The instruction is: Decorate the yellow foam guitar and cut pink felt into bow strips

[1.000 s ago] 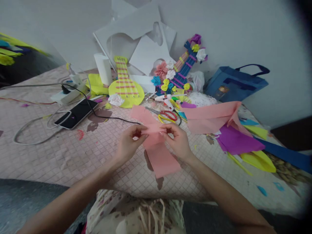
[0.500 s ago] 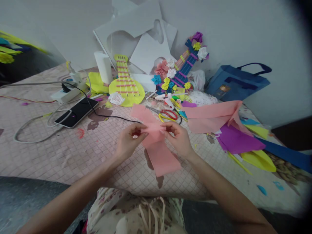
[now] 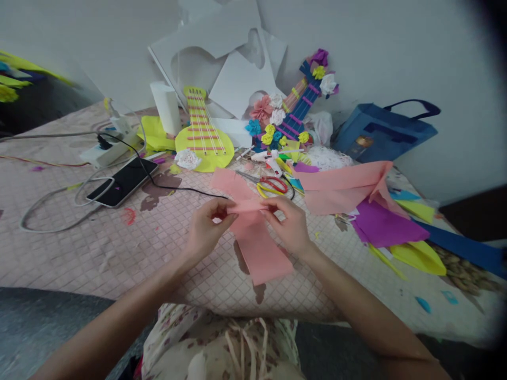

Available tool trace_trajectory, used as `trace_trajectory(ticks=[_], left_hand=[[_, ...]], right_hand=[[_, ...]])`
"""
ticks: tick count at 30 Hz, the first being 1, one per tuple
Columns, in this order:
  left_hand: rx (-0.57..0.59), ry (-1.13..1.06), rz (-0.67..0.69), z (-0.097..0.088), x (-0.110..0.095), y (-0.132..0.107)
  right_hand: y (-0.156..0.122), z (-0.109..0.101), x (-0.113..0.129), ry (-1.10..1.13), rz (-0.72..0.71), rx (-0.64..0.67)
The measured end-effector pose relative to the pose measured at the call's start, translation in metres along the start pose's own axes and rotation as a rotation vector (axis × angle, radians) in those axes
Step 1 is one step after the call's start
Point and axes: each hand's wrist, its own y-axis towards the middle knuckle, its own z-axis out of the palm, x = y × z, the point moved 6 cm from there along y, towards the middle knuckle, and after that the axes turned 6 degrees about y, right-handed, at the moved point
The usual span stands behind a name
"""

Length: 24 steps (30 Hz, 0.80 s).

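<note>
A long pink paper strip (image 3: 257, 248) lies across the checked pink cloth (image 3: 119, 248) in front of me. My left hand (image 3: 206, 229) pinches its folded upper edge from the left. My right hand (image 3: 289, 224) pinches the same fold from the right, fingers curled. The strip's lower end hangs flat toward me and its far end runs back toward the red-handled scissors (image 3: 271, 186).
A larger pink sheet (image 3: 340, 187), purple paper (image 3: 384, 227) and yellow scraps (image 3: 420, 256) lie at right. A phone (image 3: 122, 182), cables and a power strip (image 3: 101, 153) sit at left. Paper guitars (image 3: 204, 137), paper flowers, a glue gun (image 3: 269, 158) and a blue bag (image 3: 384, 132) line the wall.
Both hands have kept their pinch on the pink strip and shifted slightly, tightening the fold at its top edge. Nothing else on the cloth has moved.
</note>
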Motion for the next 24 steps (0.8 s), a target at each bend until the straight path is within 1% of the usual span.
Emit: trace_trajectory(ticks=[3, 8, 15, 19, 21, 24], left_hand=[[-0.005, 0.012, 0.002, -0.001, -0.002, 0.000], [-0.016, 0.006, 0.013, -0.002, -0.004, 0.001], [-0.002, 0.003, 0.027, -0.002, -0.005, 0.001], [-0.034, 0.052, 0.099, -0.007, -0.008, 0.001], [0.003, 0.036, 0.111, -0.007, -0.010, 0.002], [0.115, 0.033, 0.096, -0.004, -0.014, 0.003]], right_hand=[[0.001, 0.000, 0.004, -0.014, -0.041, -0.002], [0.003, -0.001, 0.007, -0.008, -0.063, -0.002], [0.006, -0.003, 0.007, -0.020, -0.037, -0.008], [0.010, -0.005, 0.008, 0.006, -0.014, 0.011], [0.011, -0.004, 0.007, 0.055, 0.021, 0.041], [0.013, -0.003, 0.005, 0.100, 0.076, 0.093]])
